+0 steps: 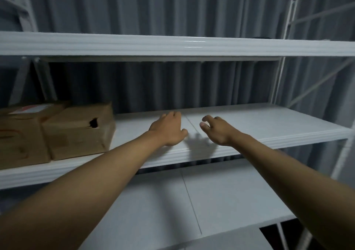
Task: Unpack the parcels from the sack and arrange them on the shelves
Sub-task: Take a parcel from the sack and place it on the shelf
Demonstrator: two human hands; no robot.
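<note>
**K:** Grey pleated curtain (172,6) behind a white metal shelving rack (172,45). Status?

**M:** Partway. Two parcels on the white middle shelf board (249,123), at 9 o'clock from the hands: brown cardboard box with a torn hole in its end (76,132), and just beside it on the left a second brown cardboard box with a red-and-white label on top (21,130). They look to be touching, side by side. Sack not in view, so can't tell how many are left.

**K:** Hands?

**M:** Both empty. Left hand (169,129) palm down over the middle board, fingers loosely curled, holding nothing; can't tell if it touches the board. Right hand (217,129) at its 3 o'clock, near, fingers spread and half bent, also holding nothing, shadow on the board under it.

**K:** Free space?

**M:** Middle board from the holed box out to 3 o'clock carries nothing visible. White lower shelf board (221,196) at 6 o'clock likewise. My read: next parcel still has to come from the sack.
</note>
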